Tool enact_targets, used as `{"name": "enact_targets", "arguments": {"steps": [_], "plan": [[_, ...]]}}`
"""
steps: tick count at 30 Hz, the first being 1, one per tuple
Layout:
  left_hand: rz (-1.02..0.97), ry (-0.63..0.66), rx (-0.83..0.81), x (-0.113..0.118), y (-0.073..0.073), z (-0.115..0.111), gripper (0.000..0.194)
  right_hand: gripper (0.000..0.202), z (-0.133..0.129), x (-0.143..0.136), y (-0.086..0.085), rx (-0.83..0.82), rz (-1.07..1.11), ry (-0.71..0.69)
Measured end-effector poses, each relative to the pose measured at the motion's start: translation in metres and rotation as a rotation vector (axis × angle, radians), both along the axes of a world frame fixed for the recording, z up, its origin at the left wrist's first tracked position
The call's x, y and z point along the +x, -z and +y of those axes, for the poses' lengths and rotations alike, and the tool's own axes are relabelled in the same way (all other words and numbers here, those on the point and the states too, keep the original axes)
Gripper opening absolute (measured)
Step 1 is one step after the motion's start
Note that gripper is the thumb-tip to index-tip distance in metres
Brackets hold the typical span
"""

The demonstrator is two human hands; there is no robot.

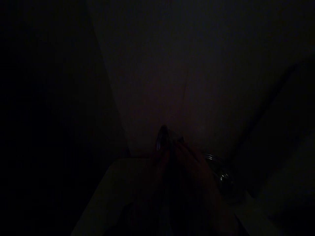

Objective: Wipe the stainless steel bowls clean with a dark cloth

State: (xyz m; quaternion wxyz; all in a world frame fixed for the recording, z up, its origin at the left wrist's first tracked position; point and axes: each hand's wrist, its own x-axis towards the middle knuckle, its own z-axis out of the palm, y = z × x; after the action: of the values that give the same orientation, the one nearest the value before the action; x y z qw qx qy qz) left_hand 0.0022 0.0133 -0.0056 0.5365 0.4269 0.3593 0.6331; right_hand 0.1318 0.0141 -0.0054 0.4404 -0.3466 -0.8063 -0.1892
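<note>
Two bare hands come in low through the gloom, fingers slanting inward and away from the wearer; the left hand (155,167) and the right hand (194,167) nearly meet at their tips, with a small dark object (161,139) just beyond them; it shows a few curved glints along one side, and I cannot make out what it is.

The object lies straight ahead of the left fingertips and up to the left of the right ones, so the left hand seems nearer; its visible part looks longer in the away-and-toward direction, its top end tipping slightly right; both hands appear to be touching it, yet whether either is clamped on it or merely rests there I cannot tell in this light.

Off the right hand's outer side sits a glossy round-rimmed thing (225,182); a pale surface (118,183) spreads beside the left.
</note>
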Motion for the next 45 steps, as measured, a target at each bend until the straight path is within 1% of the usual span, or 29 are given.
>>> {"name": "enact_targets", "arguments": {"steps": [2,4,7,9,12,16,19,24,27,30,33,35,37,39,41,43,45], "plan": [[-0.007,0.026,0.080,0.000,-0.006,-0.002,0.035,0.041,-0.001,0.000,0.000,0.002,0.000,-0.011],[0.000,0.022,0.133,-0.001,-0.015,-0.004,0.032,0.040,-0.004,-0.002,0.000,-0.004,-0.003,-0.040],[0.012,-0.009,0.150,-0.005,-0.026,-0.004,0.035,0.038,-0.009,-0.007,0.000,0.011,0.008,-0.085],[0.020,-0.028,0.154,-0.008,-0.028,-0.003,0.037,0.037,-0.011,-0.011,0.001,0.025,-0.003,-0.099],[0.025,-0.029,0.161,-0.007,-0.024,-0.003,0.036,0.038,-0.010,-0.012,0.001,0.022,-0.021,-0.060],[0.019,0.006,0.169,0.000,-0.016,-0.007,0.034,0.041,-0.004,-0.006,-0.001,0.020,-0.048,0.035],[0.017,0.029,0.167,0.003,-0.016,-0.008,0.034,0.041,0.000,-0.002,-0.002,-0.007,-0.039,0.068],[0.021,0.002,0.165,-0.003,-0.021,-0.006,0.034,0.039,-0.004,-0.009,0.001,0.015,-0.016,0.020],[0.009,-0.033,0.158,-0.005,-0.016,-0.003,0.032,0.039,-0.007,-0.012,0.003,0.031,-0.009,-0.009],[-0.004,-0.072,0.069,-0.002,-0.003,0.001,0.030,0.042,-0.004,-0.008,0.001,0.014,-0.003,0.016],[0.033,-0.052,-0.050,0.001,0.004,0.002,0.028,0.044,0.002,-0.001,-0.001,-0.030,0.008,0.050],[0.049,-0.023,-0.024,0.002,0.002,0.000,0.027,0.044,0.005,0.002,-0.002,-0.043,0.014,0.058],[0.051,-0.015,0.048,0.002,-0.005,-0.002,0.026,0.042,0.005,0.001,-0.001,-0.019,0.010,0.052],[0.058,-0.025,0.093,0.001,-0.014,-0.005,0.028,0.040,0.001,-0.003,0.000,0.006,-0.008,0.020],[0.059,-0.051,0.103,-0.001,-0.020,-0.007,0.031,0.039,-0.005,-0.007,0.000,0.017,-0.024,-0.010],[0.062,-0.063,0.104,-0.002,-0.023,-0.009,0.031,0.039,-0.009,-0.011,0.000,0.012,-0.025,-0.024],[0.064,-0.062,0.100,-0.001,-0.021,-0.010,0.030,0.038,-0.009,-0.010,0.000,0.027,-0.013,-0.017]]}}
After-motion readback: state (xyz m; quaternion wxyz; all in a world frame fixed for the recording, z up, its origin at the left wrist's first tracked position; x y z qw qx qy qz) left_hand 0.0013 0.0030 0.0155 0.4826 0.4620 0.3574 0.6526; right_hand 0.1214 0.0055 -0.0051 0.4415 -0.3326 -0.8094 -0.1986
